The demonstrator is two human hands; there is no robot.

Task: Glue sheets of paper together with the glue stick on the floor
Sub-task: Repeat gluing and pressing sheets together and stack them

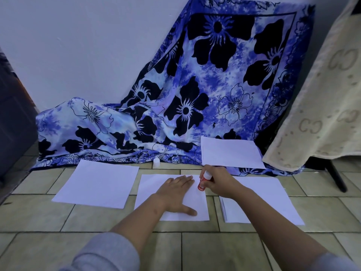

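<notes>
A white sheet of paper [150,194] lies on the tiled floor in front of me. My left hand [175,194] presses flat on it with fingers spread. My right hand [218,180] grips a red and white glue stick [203,181], tilted with its lower end on the sheet's right edge near the top corner. The glue stick's white cap [156,162] stands on the floor behind the sheets. A stack of white sheets [263,200] lies to the right, partly under my right forearm. Another sheet [97,182] lies to the left.
A further sheet [231,152] rests on the hem of a blue floral cloth [195,94] draped against the wall. A cream towel [320,106] hangs at the right over a dark stand leg [337,177]. Dark furniture [13,124] stands at the left.
</notes>
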